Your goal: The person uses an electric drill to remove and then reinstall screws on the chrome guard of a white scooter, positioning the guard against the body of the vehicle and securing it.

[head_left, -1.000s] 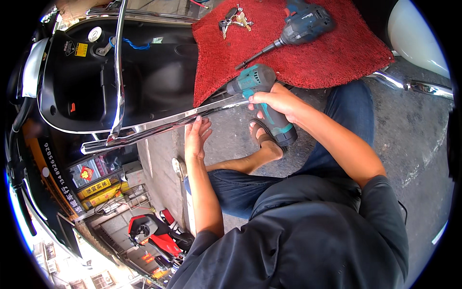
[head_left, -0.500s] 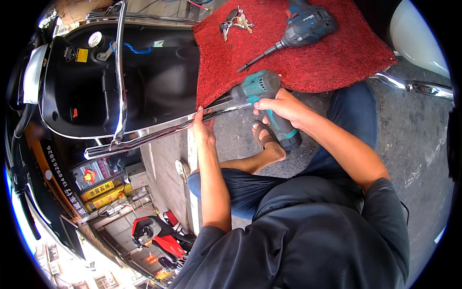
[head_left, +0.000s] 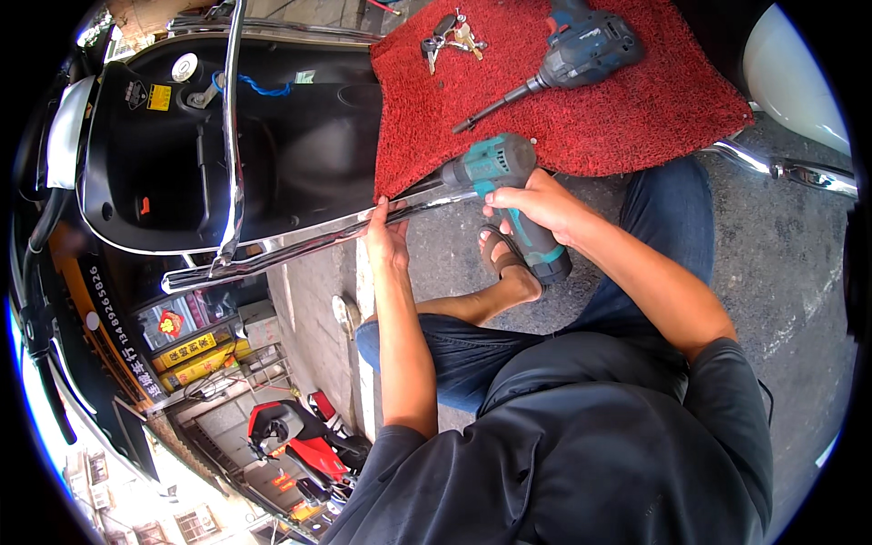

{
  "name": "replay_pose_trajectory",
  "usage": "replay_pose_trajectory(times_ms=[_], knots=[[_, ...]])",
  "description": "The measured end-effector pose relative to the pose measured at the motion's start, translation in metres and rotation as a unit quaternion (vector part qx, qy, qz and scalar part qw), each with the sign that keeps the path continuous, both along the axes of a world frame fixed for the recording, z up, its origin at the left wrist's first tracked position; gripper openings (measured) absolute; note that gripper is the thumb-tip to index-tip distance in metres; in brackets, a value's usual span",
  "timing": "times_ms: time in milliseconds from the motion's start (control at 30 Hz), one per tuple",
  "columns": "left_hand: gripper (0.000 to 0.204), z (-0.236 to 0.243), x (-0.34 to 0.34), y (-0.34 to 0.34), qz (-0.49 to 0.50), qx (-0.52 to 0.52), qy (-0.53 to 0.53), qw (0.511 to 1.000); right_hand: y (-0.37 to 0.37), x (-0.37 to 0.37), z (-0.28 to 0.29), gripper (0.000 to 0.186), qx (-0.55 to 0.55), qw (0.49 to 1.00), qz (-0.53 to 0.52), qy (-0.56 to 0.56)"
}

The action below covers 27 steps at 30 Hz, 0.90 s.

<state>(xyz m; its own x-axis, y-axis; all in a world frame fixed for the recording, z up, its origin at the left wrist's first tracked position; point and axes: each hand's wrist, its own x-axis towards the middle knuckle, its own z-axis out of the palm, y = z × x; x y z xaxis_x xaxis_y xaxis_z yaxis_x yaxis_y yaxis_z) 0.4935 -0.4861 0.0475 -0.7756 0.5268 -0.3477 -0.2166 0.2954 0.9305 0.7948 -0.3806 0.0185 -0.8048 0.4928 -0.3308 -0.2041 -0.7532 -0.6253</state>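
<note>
Gripping the teal drill [head_left: 502, 186] tight in my right hand [head_left: 538, 202], I rest my left hand [head_left: 388, 238], fingers loose, against the chrome rail [head_left: 300, 247].

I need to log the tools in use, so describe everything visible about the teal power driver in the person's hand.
The teal power driver has a teal body, dark grey trim and a black battery base, all plastic-looking. The right hand grips its handle. It is tilted, battery end toward the person, nose pointing left against the chrome rail at the red mat's edge. The left hand rests on that rail beside it. Its bit is hidden.
</note>
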Motion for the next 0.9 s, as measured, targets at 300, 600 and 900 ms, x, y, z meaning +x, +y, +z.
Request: replay_pose_trajectory(times_ms=[300, 600, 900], knots=[[0.032, 0.000, 0.001, 0.001, 0.005, -0.010, 0.006, 1.000, -0.003, 0.000, -0.002, 0.030, 0.006, 1.000, -0.010, -0.002], [0.035, -0.002, 0.003, 0.003, 0.011, -0.014, 0.017, 1.000, -0.003, 0.001, -0.002, 0.029, 0.003, 1.000, -0.010, -0.006], [0.032, 0.003, 0.009, 0.005, 0.010, -0.029, 0.034, 0.999, -0.009, -0.005, -0.017, 0.027, -0.025, 0.999, -0.011, 0.018]])
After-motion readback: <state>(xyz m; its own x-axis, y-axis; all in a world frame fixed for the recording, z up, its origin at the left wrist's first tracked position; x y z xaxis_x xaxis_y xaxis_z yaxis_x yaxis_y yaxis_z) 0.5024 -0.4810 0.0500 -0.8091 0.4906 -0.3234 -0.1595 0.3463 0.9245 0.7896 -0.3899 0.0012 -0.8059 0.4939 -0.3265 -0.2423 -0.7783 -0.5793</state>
